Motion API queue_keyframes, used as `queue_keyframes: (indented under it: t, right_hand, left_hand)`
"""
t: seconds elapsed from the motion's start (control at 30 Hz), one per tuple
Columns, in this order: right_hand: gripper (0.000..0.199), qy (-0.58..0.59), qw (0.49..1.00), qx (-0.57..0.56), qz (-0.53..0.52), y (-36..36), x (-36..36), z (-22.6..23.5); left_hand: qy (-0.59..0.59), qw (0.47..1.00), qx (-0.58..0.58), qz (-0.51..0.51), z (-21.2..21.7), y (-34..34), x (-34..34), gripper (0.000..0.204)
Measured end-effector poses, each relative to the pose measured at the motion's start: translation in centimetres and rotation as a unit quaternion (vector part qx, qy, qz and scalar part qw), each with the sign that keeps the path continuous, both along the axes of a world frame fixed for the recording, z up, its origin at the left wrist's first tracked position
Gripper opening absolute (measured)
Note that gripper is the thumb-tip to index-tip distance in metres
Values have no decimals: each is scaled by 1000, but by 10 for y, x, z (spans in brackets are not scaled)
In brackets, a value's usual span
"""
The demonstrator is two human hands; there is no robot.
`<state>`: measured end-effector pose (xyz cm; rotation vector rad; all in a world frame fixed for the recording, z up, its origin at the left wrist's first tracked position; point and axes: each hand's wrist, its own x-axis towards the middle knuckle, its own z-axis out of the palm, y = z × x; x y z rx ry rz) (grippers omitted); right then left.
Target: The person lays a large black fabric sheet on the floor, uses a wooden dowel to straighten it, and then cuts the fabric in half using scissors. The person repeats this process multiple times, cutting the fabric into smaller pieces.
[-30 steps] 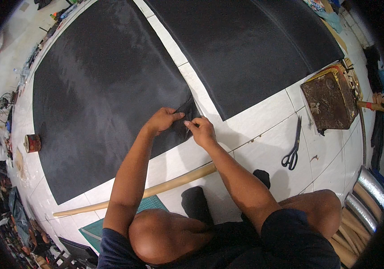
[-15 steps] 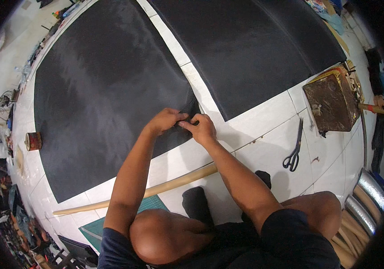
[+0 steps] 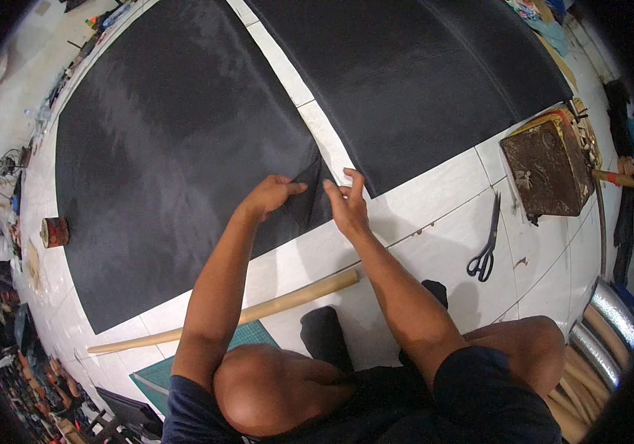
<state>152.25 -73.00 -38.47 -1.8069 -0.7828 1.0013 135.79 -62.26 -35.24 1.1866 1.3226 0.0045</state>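
Left hand [image 3: 269, 196] and right hand [image 3: 346, 203] (fingers pinched) on black fabric [image 3: 176, 148] corner.

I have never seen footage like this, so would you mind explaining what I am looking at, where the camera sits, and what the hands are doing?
There is no machine here. The picture comes from a wide fisheye camera worn on a person's head and looking down, which is why straight edges bend near the rim. The forearms and bare knees at the bottom belong to that person, who sits on a white tiled floor.

Two large black fabric sheets lie on the tiles. The left hand pinches the near corner of the left sheet, which is lifted into a small fold, and the right hand is on the same corner, fingers raised. The other sheet lies further away.

Nearby are a long wooden stick, black scissors, a worn brown box, a small red tin and a green cutting mat.
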Motion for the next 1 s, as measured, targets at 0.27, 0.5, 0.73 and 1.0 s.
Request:
queue_keyframes:
  t: [0.27,0.5,0.73,1.0]
  right_hand:
    - [45,-124,985,-35,114,-4,-9,-11]
    - [45,-45,993,5,105,-2,3,-37]
    - [52,-128,984,22,123,3,-13,1]
    - [41,-128,984,-17,119,-1,-14,-16]
  left_hand:
    - [19,998,6,-63,26,-4,19,27]
    - [-20,999,32,-39,-9,1,0,28]
    - [5,999,0,-35,6,0,4,29]
    - [-58,998,32,-8,-1,-7,1,35]
